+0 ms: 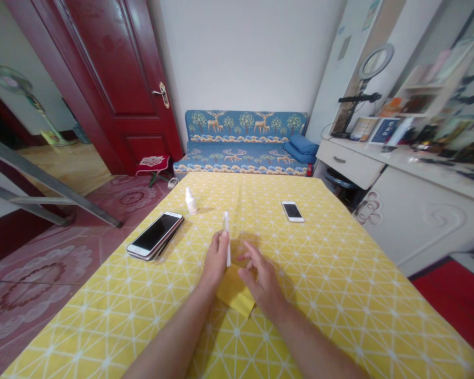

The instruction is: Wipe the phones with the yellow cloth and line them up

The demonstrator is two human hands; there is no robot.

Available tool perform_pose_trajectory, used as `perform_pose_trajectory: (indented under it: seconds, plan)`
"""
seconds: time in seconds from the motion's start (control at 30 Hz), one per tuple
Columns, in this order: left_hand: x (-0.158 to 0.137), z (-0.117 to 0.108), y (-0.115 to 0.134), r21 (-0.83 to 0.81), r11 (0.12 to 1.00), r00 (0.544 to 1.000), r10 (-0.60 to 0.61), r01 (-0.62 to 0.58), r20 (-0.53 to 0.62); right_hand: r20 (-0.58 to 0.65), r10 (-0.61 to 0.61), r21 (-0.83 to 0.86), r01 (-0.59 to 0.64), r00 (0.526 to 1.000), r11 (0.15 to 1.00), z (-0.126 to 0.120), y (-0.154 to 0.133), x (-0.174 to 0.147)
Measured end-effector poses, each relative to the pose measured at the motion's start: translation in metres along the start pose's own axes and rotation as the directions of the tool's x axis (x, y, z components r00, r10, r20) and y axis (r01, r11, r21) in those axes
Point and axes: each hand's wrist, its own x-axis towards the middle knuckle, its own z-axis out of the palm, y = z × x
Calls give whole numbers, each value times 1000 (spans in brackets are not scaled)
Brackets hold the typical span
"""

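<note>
My left hand (216, 258) is closed around a slim white phone (227, 242), which is upright and turned almost edge-on to me, so its faces hardly show. To its right, my right hand (263, 276) holds nothing, its fingers apart and bent towards the phone. A plain yellow cloth (237, 295) is spread below and between both hands; whether the left fingers also grip it cannot be seen. On the left of the table, a white phone (158, 234) lies screen up on top of another device. Near it stands a small white bottle (190, 201).
Another white phone (293, 211) lies on the right of the patterned yellow tablecloth (332, 273). Beyond the table's far edge is a blue sofa (240, 152). A cluttered white dresser (426, 205) stands to the right, and a metal ladder-like frame (51, 184) to the left.
</note>
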Motion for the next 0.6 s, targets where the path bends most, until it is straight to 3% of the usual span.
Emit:
perform_pose_trajectory:
  seconds: [0.1,0.2,0.33,0.43,0.53,0.6]
  plan:
    - [-1,7,-9,180,965,981,194,-193,10,-23,167,243,-157,986,957,11,10,0]
    - [-2,11,-13,235,939,966,232,-253,110,-62,323,422,-269,944,866,15,12,2]
    - [-6,9,-12,305,893,933,258,-329,253,-131,434,518,-312,891,796,3,11,8]
    - [-6,6,-15,398,852,922,218,-340,321,-293,450,519,-255,844,816,-23,23,18]
    - [-1,4,-21,501,805,929,159,-318,335,-532,396,379,-207,749,902,-68,51,38]
    - [3,3,-25,542,777,929,147,-321,340,-677,316,201,-246,665,948,-105,75,55]
